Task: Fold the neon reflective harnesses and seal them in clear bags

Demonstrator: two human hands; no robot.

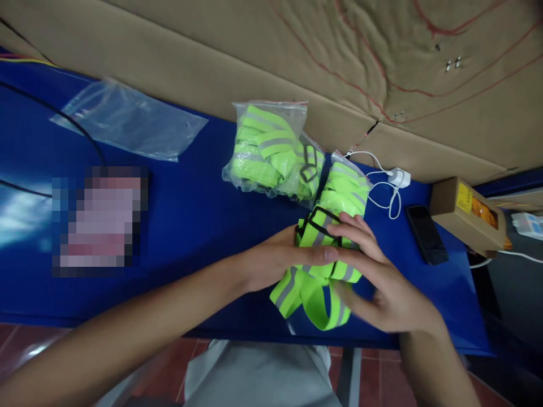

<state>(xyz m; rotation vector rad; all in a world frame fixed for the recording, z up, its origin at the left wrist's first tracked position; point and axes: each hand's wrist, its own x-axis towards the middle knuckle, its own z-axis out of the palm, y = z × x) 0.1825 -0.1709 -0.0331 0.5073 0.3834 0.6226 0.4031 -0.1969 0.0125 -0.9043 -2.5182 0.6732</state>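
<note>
A folded bundle of neon-yellow reflective strap [314, 236] with grey stripes and black buckles is between my two hands, above the blue table. My left hand [282, 257] holds it from the left, thumb laid across the front and the other fingers hidden behind. From the right, my right hand [384, 280] closes around it, fingers bent over the top edge and thumb low, slightly blurred. A loose loop of strap [286, 294] hangs beneath. Just behind the bundle lies a clear bag of similar straps [345, 186]. Farther back left are bagged reflective straps [265, 150], with buckles showing beside them.
An empty clear plastic bag [131, 121] lies at the back left, near a pixelated object [102, 220]. On the right are a white charger [399, 178] with its cable, a black phone [426, 234] and a cardboard box [466, 212]. A brown-covered wall [254, 62] borders the table [186, 203].
</note>
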